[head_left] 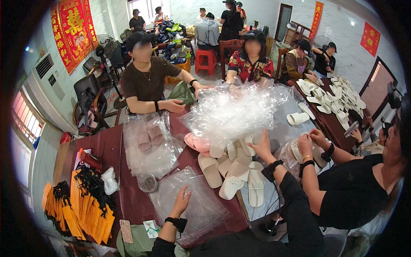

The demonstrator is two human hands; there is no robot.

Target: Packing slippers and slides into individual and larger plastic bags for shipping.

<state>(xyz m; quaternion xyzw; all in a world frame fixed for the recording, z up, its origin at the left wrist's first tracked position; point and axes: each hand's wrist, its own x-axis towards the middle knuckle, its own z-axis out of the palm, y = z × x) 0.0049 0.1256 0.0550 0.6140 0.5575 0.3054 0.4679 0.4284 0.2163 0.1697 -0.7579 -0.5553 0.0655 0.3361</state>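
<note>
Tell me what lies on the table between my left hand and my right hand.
In the head view, a pile of white slippers lies between the left hand, resting on flat clear plastic bags, and the right hand.

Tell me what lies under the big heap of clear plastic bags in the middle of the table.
Under the heap of clear bags, white slippers and a pink pair stick out. The right hand reaches there. Anything deeper is covered.

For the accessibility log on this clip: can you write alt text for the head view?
At a dark red table, the wearer's left hand rests on a stack of clear plastic bags while the right hand reaches to a pile of white slippers. Other people sit around, handling slippers and a heap of crumpled clear plastic; orange tags lie at left.
</note>
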